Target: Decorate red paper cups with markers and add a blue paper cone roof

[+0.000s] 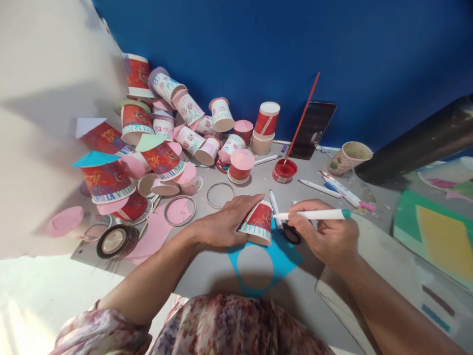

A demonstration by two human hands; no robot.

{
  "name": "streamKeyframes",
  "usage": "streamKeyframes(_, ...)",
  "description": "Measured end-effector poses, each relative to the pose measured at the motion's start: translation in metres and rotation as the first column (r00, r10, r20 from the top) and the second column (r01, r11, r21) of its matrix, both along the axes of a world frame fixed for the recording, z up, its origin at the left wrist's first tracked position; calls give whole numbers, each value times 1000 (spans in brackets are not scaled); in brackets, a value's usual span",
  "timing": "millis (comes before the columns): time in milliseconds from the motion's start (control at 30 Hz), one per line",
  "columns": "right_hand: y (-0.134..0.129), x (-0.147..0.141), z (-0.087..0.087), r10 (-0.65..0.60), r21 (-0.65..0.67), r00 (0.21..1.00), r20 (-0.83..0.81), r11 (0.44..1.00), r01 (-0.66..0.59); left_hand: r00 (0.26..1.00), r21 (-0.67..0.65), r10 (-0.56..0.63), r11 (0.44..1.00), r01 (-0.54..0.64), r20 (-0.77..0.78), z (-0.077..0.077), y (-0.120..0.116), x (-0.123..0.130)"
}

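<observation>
My left hand (225, 223) is wrapped round a red paper cup (258, 221) that stands tilted, its wide rim downward, with green strokes drawn along that rim. In my right hand (325, 236) is a white marker (318, 215) with a green end; its tip points left and comes close to the cup's side. I cannot tell whether the tip touches. Under the cup lies a blue paper sheet (284, 251) with a round hole cut in it. Behind my right fingers, another marker (275, 207) and dark scissor handles (291, 232) rest on the table, partly hidden.
Many decorated cups (188, 140) with paper tops are heaped at the left. Tape (117, 241), pink paper (153, 231) and rings (220, 195) lie nearer. A red jar (284, 171) with a brush, a phone (312, 129), loose markers (338, 192) and a patterned cup (349, 158) stand right.
</observation>
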State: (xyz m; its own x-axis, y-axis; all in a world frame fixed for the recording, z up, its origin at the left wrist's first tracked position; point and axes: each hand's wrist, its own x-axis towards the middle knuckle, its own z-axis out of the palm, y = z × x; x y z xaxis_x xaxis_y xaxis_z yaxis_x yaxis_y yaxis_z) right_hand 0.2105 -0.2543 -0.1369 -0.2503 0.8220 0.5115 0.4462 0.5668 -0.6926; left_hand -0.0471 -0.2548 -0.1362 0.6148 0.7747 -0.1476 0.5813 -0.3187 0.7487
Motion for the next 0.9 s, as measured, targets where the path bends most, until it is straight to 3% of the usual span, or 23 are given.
streamKeyframes(133,0,1,-1,0,-12,1000,-7,1000,0,998,43,8,999,-10,57,2,1,3)
streamKeyframes(233,-1,-1,-2,19,-52,999,-43,998,-21,995,115,81,989,-87,56,-1,-1,6)
streamKeyframes(433,-8,-12,3,170,-80,982,-85,981,-176,994,386,98,916,-110,51,-13,-3,11)
streamKeyframes(600,-10,-15,7,230,-47,968,-101,971,-236,995,500,96,861,-98,30,-19,-3,14)
streamKeyframes(900,-9,-12,-1,98,-16,991,-95,995,-100,982,602,179,778,-179,61,-22,-6,17)
